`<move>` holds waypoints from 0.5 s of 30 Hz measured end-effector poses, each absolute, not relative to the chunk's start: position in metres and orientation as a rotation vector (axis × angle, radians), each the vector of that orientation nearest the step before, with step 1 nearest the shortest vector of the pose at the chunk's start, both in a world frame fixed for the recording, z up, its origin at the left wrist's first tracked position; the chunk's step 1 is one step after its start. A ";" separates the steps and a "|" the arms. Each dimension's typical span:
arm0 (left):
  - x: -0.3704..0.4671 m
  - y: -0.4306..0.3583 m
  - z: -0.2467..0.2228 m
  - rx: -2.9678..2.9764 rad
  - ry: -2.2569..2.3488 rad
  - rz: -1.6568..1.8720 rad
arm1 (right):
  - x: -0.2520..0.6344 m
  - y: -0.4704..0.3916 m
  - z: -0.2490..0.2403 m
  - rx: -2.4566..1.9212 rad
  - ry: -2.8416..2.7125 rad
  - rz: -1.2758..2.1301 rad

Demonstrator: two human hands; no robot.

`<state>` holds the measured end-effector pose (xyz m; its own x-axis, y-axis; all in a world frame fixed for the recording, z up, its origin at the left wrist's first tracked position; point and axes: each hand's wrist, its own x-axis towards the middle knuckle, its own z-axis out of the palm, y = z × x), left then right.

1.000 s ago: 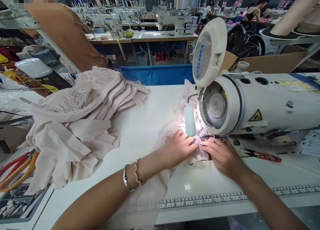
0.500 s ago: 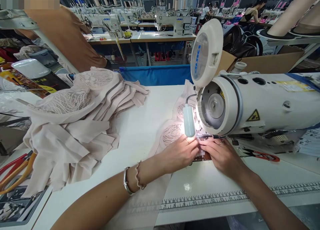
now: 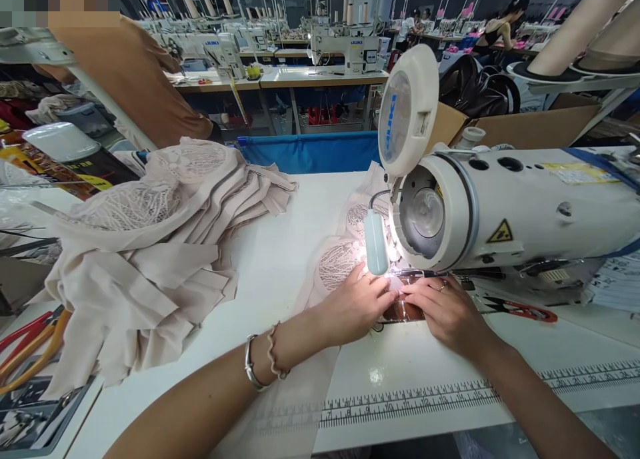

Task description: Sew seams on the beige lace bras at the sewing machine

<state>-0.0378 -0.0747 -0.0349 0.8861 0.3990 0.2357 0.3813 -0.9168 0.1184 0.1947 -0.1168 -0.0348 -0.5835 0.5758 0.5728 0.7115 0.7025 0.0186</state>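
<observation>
A pale pink lace garment piece [image 3: 336,264] lies on the white table, running under the head of a white sewing machine [image 3: 530,202]. My left hand [image 3: 356,306] is closed on its near edge, fingers bent by the lit needle area. My right hand [image 3: 445,309] pinches the fabric's edge from the other side, its fingertips close to those of the left. A small lamp [image 3: 376,242] hangs over the spot and hides part of the cloth and the needle. Between the hands shows a reddish-brown plate [image 3: 406,310].
A stack of similar lace pieces [image 3: 150,246] stands to the left. Orange-handled scissors [image 3: 37,352] and a spray can [image 3: 80,156] lie beyond it. Red-handled snips [image 3: 530,311] rest at the right. A ruler strip [image 3: 410,402] runs along the front edge. A person [image 3: 130,79] is at the far left.
My hands have parted slightly at the fingertips, uncovering more of the brown plate and a bit of pale fabric between them. The view has shifted a little.
</observation>
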 end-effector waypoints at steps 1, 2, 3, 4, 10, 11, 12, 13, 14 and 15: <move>-0.038 -0.073 -0.035 2.971 0.631 0.389 | 0.195 -0.116 -0.035 -0.985 -2.369 -0.330; -0.039 -0.072 -0.034 2.958 0.640 0.380 | 0.194 -0.116 -0.035 -0.988 -2.368 -0.326; -0.040 -0.070 -0.033 2.944 0.648 0.372 | 0.194 -0.115 -0.036 -0.994 -2.367 -0.320; -0.040 -0.068 -0.033 2.930 0.655 0.367 | 0.194 -0.115 -0.036 -1.004 -2.365 -0.312; -0.043 -0.054 -0.031 2.808 0.661 0.433 | 0.196 -0.114 -0.039 -1.073 -2.395 -0.249; -0.044 -0.052 -0.031 2.760 0.674 0.449 | 0.197 -0.114 -0.039 -1.077 -2.390 -0.254; -0.044 -0.051 -0.031 2.717 0.688 0.460 | 0.197 -0.115 -0.039 -1.078 -2.383 -0.264; -0.045 -0.050 -0.031 2.675 0.700 0.462 | 0.197 -0.115 -0.039 -1.077 -2.375 -0.280; -0.046 -0.049 -0.031 2.641 0.710 0.459 | 0.197 -0.115 -0.038 -1.075 -2.368 -0.297; -0.047 -0.048 -0.030 2.611 0.721 0.456 | 0.197 -0.115 -0.037 -1.073 -2.362 -0.312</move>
<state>-0.0470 -0.0477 -0.0302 0.8144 0.5437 0.2028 0.4161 -0.7907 0.4491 0.1967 -0.1152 -0.0375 -0.5497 0.6313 0.5471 0.7517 0.6595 -0.0057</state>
